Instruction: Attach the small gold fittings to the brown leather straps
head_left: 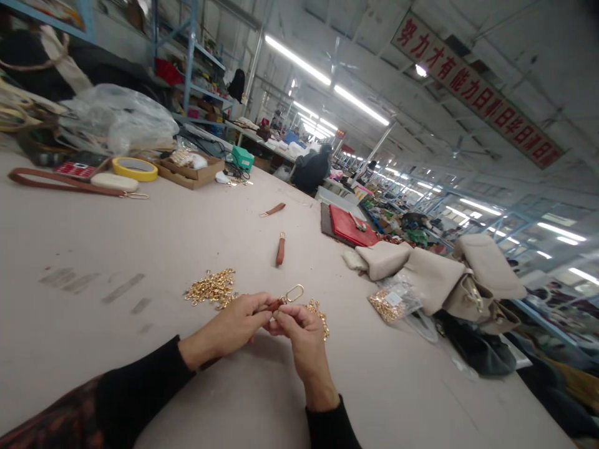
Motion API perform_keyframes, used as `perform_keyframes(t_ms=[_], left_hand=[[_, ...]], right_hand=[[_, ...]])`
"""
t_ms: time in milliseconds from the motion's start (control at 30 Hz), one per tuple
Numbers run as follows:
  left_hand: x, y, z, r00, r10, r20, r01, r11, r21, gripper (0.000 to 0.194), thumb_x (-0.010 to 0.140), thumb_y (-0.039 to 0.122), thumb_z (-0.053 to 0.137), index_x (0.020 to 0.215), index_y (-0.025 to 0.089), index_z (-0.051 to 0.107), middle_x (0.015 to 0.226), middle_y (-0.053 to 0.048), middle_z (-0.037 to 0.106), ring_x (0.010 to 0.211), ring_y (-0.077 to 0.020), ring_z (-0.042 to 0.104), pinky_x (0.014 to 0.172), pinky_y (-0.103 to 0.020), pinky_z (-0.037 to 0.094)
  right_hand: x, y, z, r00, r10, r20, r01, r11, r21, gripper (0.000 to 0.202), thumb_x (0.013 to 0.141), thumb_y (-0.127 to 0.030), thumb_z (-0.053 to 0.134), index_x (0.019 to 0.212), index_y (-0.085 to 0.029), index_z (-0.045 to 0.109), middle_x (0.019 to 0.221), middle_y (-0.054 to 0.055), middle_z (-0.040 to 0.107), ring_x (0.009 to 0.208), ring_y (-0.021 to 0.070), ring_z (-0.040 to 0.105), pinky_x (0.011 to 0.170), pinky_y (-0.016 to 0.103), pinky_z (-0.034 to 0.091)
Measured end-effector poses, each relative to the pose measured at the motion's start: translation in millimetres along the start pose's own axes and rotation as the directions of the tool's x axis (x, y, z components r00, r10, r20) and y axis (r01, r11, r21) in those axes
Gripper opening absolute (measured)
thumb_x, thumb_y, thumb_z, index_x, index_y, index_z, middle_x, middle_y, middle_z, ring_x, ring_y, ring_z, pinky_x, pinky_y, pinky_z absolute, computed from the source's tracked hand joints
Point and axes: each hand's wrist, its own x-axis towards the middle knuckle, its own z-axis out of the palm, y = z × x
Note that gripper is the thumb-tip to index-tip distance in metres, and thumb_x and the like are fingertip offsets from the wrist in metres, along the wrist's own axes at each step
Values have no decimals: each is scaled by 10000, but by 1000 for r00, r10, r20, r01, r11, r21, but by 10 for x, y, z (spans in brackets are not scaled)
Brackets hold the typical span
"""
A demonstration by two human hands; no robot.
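Note:
My left hand (238, 324) is closed on a brown leather strap (275, 305), whose gold oval clasp (294, 292) sticks out past the fingertips. Against it, my right hand (304, 337) pinches at the strap's end beside the clasp; any small part between those fingers is too small to make out. A pile of small gold hardware (211, 287) lies just beyond my left hand, and a smaller gold pile (318, 315) is partly behind my right hand. Farther up the table are two short brown straps with gold clasps, one upright in view (280, 251) and one slanted (275, 209).
At the back left of the table (163, 249) are a long brown strap (70, 183), yellow tape (135, 169), a cardboard box (191, 174) and clear plastic (121, 118). Beige bags (430, 277), a red bag (349, 226) and a packet of gold parts (390, 300) lie right. A person (311, 169) sits beyond.

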Motion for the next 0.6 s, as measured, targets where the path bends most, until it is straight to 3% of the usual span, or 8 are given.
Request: perform_keyframes(t_ms=[200, 400, 600], left_hand=[[15, 16, 3, 997, -46, 54, 50, 996, -73, 271, 832, 295, 486, 1016, 134, 605, 878, -61, 678, 822, -221, 650, 452, -186, 398], [-5, 13, 16, 997, -45, 58, 46, 999, -9, 227, 839, 273, 453, 964, 144, 592, 893, -63, 680, 850, -230, 661, 443, -202, 395], [-33, 29, 11, 990, 138, -4, -134, 966, 221, 196, 878, 215, 445, 865, 180, 638, 829, -11, 667, 793, -188, 621, 732, -261, 446]], right_hand=[[14, 14, -38, 998, 64, 11, -63, 998, -28, 255, 669, -342, 777, 783, -123, 714, 636, 47, 675, 570, 133, 613, 574, 245, 523], [13, -5, -33, 998, 53, -39, -56, 994, -89, 230, 627, -318, 768, 740, -127, 714, 620, 33, 665, 531, 115, 572, 542, 232, 465], [-7, -18, -6, 1000, -24, -17, 23, 995, -94, 205, 679, -315, 723, 712, -144, 613, 628, 11, 648, 588, 135, 608, 615, 265, 497]])
